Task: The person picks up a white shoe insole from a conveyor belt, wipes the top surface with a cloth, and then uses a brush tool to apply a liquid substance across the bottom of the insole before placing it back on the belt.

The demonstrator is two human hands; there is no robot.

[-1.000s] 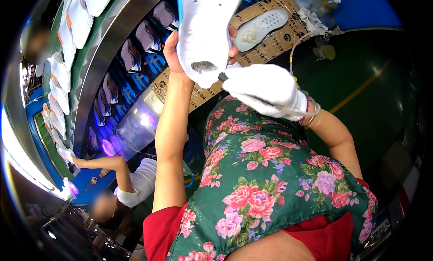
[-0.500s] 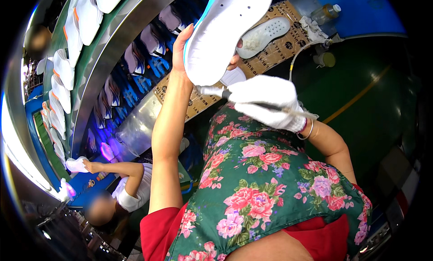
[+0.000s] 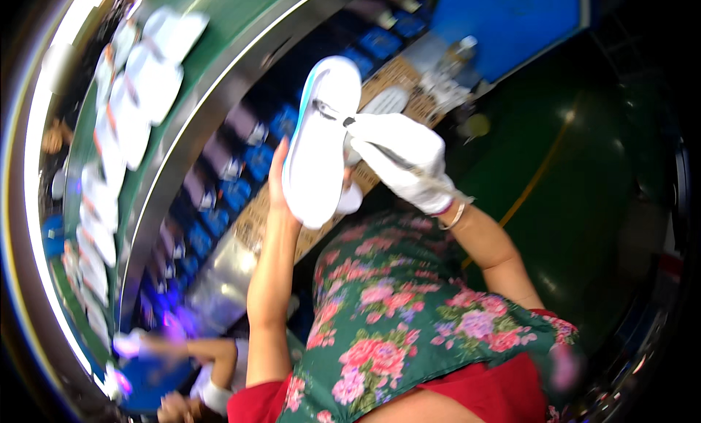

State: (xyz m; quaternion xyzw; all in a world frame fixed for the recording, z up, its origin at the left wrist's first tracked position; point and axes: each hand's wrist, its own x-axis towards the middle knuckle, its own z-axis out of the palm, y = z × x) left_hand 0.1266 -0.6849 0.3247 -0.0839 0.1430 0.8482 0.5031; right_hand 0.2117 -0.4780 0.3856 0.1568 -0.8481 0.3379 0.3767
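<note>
White soles (image 3: 139,87) lie in a row along the green conveyor belt (image 3: 219,28) at the far left, following its curved edge down toward the lower left corner, where another person's arm (image 3: 197,348) reaches in toward the belt's end. Beside the belt runs a metal rail, and past it a line of blue racks (image 3: 255,160) holds dark parts.

Near the middle, the left hand (image 3: 281,178) is bare and raised, fingers stretched up along the back of a white shoe sole (image 3: 321,142), thumb wrapped round its near side, so the sole is gripped upright with its pale inner face turned to the right. A teal strip shows along its upper rim.

Just right of it, the right hand (image 3: 401,156) wears a white glove and is curled tight round a thin brush (image 3: 376,142), whose dark tip touches the sole's upper part. Behind the sole, a second white sole (image 3: 383,101) lies flat on a brown perforated board (image 3: 394,76). A green floral apron (image 3: 409,313) fills the lower middle, with dark green floor (image 3: 569,189) at the right.
</note>
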